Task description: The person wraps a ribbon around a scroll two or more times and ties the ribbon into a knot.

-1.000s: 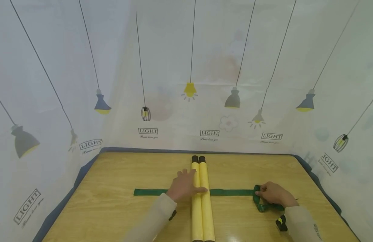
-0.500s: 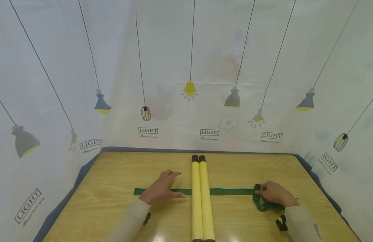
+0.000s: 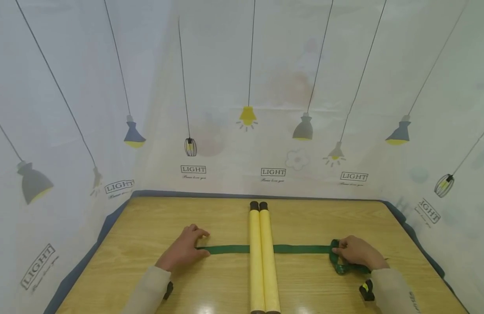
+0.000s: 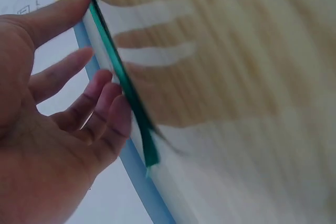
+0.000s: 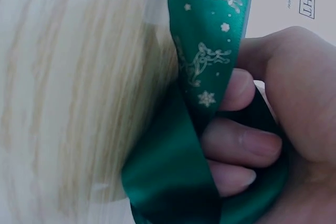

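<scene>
A green ribbon [image 3: 230, 249] runs straight across the wooden table, passing under two yellow rolls [image 3: 255, 261] with dark ends that lie side by side. In the right wrist view, the ribbon [image 5: 210, 51] shows white reindeer and snowflakes. My left hand [image 3: 183, 250] is over the ribbon's left end, fingers spread and loosely bent. The left wrist view has the thumb at the ribbon [image 4: 123, 77] and the other fingertips beside it, not closed round it. At the right, my right hand [image 3: 357, 252] pinches the ribbon where its looped remainder gathers; fingers go through the loop.
The wooden table [image 3: 312, 222] has a blue edge at the back and sides. Behind it hangs a pale sheet [image 3: 226, 87] printed with lamps and the word LIGHT. A small black piece [image 3: 366, 290] sits by the right cuff, another black piece [image 3: 168, 290] by the left one.
My left hand has come off the yellow rolls and moved left along the ribbon to its left end. My right hand stays in place, holding the ribbon.
</scene>
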Demonstrator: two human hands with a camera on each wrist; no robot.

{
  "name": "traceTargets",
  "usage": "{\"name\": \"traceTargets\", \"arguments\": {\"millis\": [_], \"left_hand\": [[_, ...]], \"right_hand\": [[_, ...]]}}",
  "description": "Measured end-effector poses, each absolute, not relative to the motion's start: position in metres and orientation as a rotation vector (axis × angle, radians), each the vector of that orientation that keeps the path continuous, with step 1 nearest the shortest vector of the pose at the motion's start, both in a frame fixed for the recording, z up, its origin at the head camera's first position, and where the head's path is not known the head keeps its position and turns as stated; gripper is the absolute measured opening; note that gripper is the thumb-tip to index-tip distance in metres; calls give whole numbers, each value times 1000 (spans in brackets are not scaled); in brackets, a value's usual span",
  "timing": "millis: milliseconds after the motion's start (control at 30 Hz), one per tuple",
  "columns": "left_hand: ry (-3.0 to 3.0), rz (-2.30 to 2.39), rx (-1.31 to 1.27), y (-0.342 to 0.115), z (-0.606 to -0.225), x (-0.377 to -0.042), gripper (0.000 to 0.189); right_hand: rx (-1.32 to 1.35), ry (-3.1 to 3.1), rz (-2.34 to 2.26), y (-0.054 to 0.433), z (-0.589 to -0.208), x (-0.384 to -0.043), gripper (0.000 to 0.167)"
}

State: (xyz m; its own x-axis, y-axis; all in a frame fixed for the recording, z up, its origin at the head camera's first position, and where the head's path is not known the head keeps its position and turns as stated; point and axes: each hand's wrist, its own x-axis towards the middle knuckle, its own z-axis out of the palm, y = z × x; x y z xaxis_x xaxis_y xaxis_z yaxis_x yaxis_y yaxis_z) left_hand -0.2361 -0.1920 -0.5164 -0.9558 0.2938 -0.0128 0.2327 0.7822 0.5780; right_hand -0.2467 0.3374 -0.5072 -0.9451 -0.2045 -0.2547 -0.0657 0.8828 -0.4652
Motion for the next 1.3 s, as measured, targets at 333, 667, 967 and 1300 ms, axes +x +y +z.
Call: {"name": "traceTargets", "arguments": {"millis": [333, 667, 967, 1300], "left_hand": [[2731, 968, 464, -192, -511, -237, 22], [2758, 943, 492, -194, -509, -233, 13], [2746, 1058, 399, -205, -506, -236, 9], [2816, 1096, 370, -222, -502, -241, 13]], "right_hand": [[-224, 2762, -663, 340, -508, -246, 37], [-219, 2780, -660, 342, -513, -246, 35], [-243, 2679, -831, 356, -509, -239, 33], [-252, 2705, -881, 367, -499, -238, 26]]}}
